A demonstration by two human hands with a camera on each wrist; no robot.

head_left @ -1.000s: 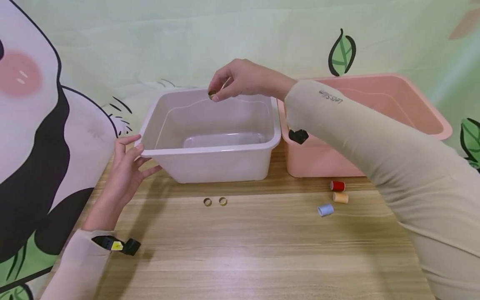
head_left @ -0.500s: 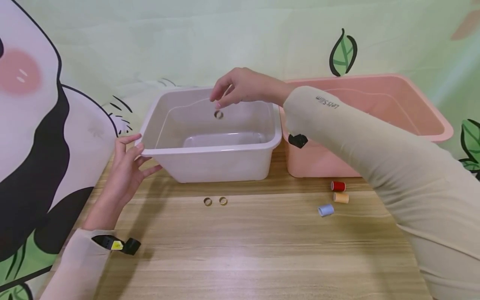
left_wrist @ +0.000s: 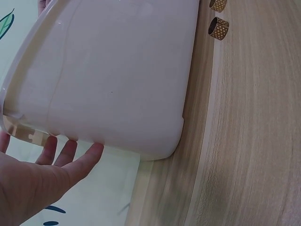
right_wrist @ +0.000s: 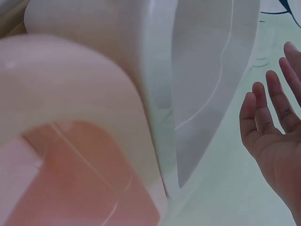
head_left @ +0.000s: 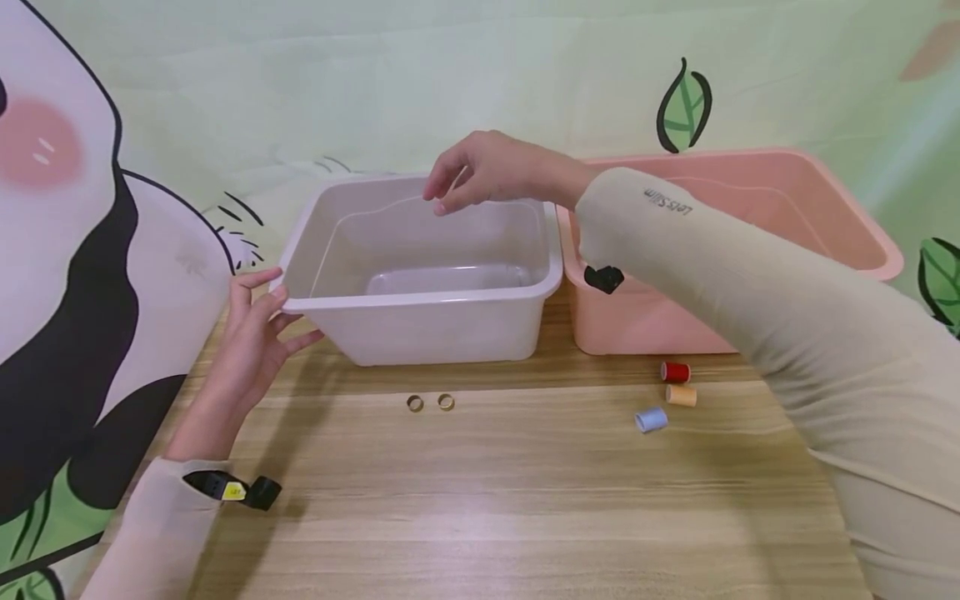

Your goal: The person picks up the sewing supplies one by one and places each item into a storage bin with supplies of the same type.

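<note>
My left hand (head_left: 255,342) holds the left corner of a white plastic basin (head_left: 442,329), with the thumb at its rim and fingers (left_wrist: 84,162) against the outer wall. Above the basin's opening hovers my right hand (head_left: 495,171), fingers loosely bent and nothing between them. Two gold-coloured rings, a left ring (head_left: 415,403) and a right ring (head_left: 446,402), stand on the wooden table in front of the basin. The left wrist view shows dotted patterning on the nearer ring (left_wrist: 219,28). Part of the basin's floor is hidden behind its front wall.
A pink basin (head_left: 637,321) stands close beside the white one on the right, partly covered by the right sleeve. Red (head_left: 676,372), orange (head_left: 681,395) and light blue thread spools (head_left: 651,419) lie in front of it. A printed cloth (head_left: 525,67) hangs behind.
My right hand has let go of a gold ring, which dropped into the white basin and is now out of sight. The left hand has stayed at the rim.
</note>
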